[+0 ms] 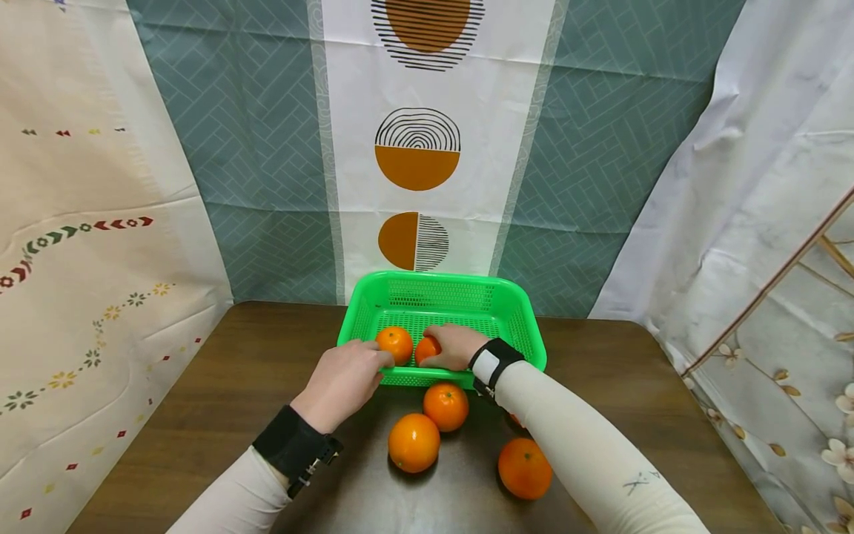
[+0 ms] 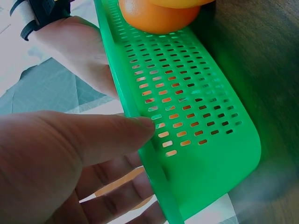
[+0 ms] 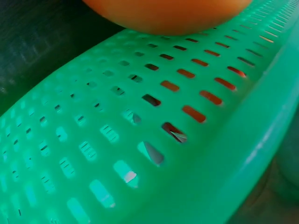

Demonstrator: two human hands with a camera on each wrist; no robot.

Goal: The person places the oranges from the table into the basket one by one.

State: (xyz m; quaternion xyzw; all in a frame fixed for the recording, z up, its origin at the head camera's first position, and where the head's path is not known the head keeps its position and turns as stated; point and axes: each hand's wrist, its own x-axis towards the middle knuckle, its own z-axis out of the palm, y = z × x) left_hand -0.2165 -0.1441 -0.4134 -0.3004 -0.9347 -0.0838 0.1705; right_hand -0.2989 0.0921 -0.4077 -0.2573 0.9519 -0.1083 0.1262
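Note:
A green plastic basket (image 1: 434, 279) with perforated walls stands at the back of the table. My left hand (image 1: 343, 378) grips its near rim at the left, with the thumb (image 2: 117, 135) outside and the fingers inside the wall. Over the near rim reaches my right hand (image 1: 457, 345), holding an orange (image 1: 428, 348) low inside the basket. Left of that fruit, another orange (image 1: 395, 345) lies in the basket. The right wrist view mostly shows the basket's outer wall (image 3: 140, 107), with the hand largely hidden behind it.
In front of the basket, one orange (image 1: 445, 406) lies beside another orange (image 1: 414, 443) on the brown table (image 1: 220, 415). A further orange (image 1: 525, 469) sits near the right forearm, which partly covers one more behind it. Patterned cloth (image 1: 267, 148) hangs behind the table.

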